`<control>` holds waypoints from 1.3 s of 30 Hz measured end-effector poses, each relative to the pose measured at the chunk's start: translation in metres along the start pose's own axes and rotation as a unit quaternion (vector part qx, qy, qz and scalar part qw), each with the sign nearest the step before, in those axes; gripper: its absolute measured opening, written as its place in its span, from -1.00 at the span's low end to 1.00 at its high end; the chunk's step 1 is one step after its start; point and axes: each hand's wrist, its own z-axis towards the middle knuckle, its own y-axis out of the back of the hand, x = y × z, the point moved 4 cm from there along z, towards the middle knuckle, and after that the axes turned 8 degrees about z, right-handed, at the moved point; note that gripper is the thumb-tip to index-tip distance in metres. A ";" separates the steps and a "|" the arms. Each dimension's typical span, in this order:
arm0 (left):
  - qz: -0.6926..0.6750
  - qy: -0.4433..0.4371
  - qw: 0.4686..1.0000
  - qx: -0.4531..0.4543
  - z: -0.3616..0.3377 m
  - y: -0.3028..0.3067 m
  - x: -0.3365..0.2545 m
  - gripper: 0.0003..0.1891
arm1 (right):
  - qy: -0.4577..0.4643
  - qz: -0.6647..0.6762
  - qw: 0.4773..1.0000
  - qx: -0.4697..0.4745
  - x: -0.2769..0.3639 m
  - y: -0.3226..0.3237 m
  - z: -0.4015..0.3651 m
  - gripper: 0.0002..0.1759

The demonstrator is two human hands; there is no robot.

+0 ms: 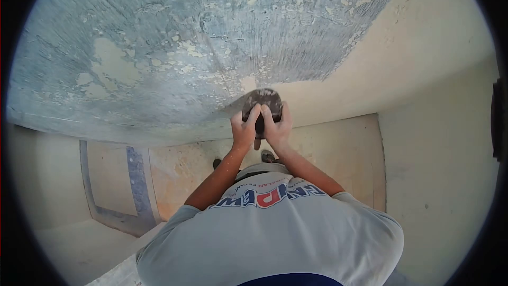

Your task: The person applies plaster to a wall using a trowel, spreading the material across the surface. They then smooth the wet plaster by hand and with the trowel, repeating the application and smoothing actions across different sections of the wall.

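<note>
While both hands clasp a dark tool, a patchy blue-gray wall stands above pale floor.

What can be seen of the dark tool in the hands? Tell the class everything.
The dark tool has a rounded upper end marked with whitish smears and a narrower lower end. Its material is unclear. The left hand and right hand grip its sides, thumbs close together on its near face. It is held at the patchy wall, far face hidden.

Room under renovation: patchy blue-grey wall
</note>
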 end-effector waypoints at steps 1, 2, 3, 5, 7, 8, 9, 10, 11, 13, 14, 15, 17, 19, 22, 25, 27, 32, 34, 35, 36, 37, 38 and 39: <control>-0.002 -0.004 1.000 0.001 -0.001 -0.002 -0.007 -0.78 | 0.005 -0.005 1.000 -0.006 -0.004 0.001 -0.003 -0.74; 0.026 -0.022 0.999 -0.004 -0.001 -0.001 -0.015 -0.79 | 0.006 0.019 1.000 -0.007 -0.008 -0.001 -0.003 -0.74; 0.057 -0.036 0.998 -0.009 -0.004 0.001 -0.025 -0.81 | 0.006 0.019 1.000 -0.007 0.004 -0.004 0.001 -0.74; 0.054 -0.053 0.997 -0.004 0.002 0.003 -0.049 -0.80 | 0.006 -0.006 1.000 0.007 0.040 -0.013 0.011 -0.74; 0.018 -0.043 0.999 0.001 0.004 0.003 -0.055 -0.79 | -0.016 -0.005 1.000 0.016 0.036 -0.015 0.007 -0.74; 0.040 -0.046 0.998 -0.002 0.004 0.007 -0.044 -0.78 | -0.001 -0.005 1.000 0.007 0.027 -0.015 0.004 -0.74; 0.062 -0.050 0.997 -0.005 0.003 0.012 -0.029 -0.78 | 0.014 -0.005 1.000 -0.001 0.017 -0.014 0.001 -0.73; 0.048 -0.040 0.998 -0.012 0.000 0.012 -0.025 -0.79 | 0.026 0.011 1.000 -0.006 0.013 -0.015 -0.004 -0.73; 0.049 -0.041 0.998 -0.012 -0.001 0.012 -0.023 -0.79 | 0.027 0.012 1.000 -0.006 0.009 -0.014 -0.004 -0.73; 0.092 -0.090 0.991 -0.038 -0.003 0.012 -0.045 -0.79 | 0.004 -0.005 1.000 0.012 0.023 -0.016 -0.001 -0.73; 0.091 -0.069 0.993 -0.023 0.001 0.012 -0.054 -0.76 | -0.005 0.007 1.000 0.013 0.031 -0.019 0.004 -0.73; 0.091 -0.064 0.993 -0.023 0.001 0.013 -0.055 -0.76 | -0.013 0.019 1.000 0.013 0.036 -0.023 0.010 -0.73; 0.083 -0.071 0.994 -0.013 0.005 0.012 -0.059 -0.75 | 0.026 0.023 0.999 -0.001 0.025 -0.023 0.007 -0.75; 0.094 -0.044 0.994 -0.030 -0.003 0.019 -0.031 -0.75 | 0.016 -0.004 1.000 -0.004 0.011 -0.018 -0.007 -0.73; 0.089 -0.045 0.994 -0.033 -0.003 0.012 -0.057 -0.75 | 0.007 0.006 1.000 -0.003 0.036 -0.024 0.003 -0.75; 0.098 -0.022 0.995 0.002 -0.001 0.014 -0.059 -0.76 | -0.036 0.040 0.999 -0.006 0.037 -0.024 0.001 -0.77; 0.049 0.007 0.998 -0.024 -0.005 0.016 -0.038 -0.82 | -0.028 0.030 0.999 -0.005 0.020 -0.022 -0.008 -0.77; 0.127 -0.051 0.991 0.011 0.004 0.012 -0.088 -0.78 | -0.016 0.006 1.000 -0.016 0.051 -0.028 0.009 -0.74; 0.128 -0.043 0.991 -0.005 -0.002 0.016 -0.071 -0.78 | -0.010 0.004 1.000 -0.019 0.038 -0.026 -0.002 -0.74; 0.127 -0.041 0.991 -0.020 -0.001 0.017 -0.058 -0.78 | 0.002 0.005 1.000 -0.023 0.025 -0.025 -0.004 -0.73; 0.095 -0.022 0.994 -0.043 -0.005 0.013 -0.055 -0.77 | 0.022 0.007 0.999 -0.028 0.026 -0.026 -0.005 -0.73; 0.094 -0.026 0.994 -0.044 -0.003 0.012 -0.055 -0.77 | 0.025 0.009 0.999 -0.027 0.025 -0.025 -0.003 -0.73; 0.087 -0.054 0.994 -0.033 0.000 0.012 -0.058 -0.77 | 0.020 0.009 0.999 -0.023 0.026 -0.022 0.000 -0.73; 0.082 -0.077 0.993 -0.021 0.000 0.009 -0.073 -0.76 | 0.011 0.008 1.000 -0.020 0.042 -0.024 0.002 -0.72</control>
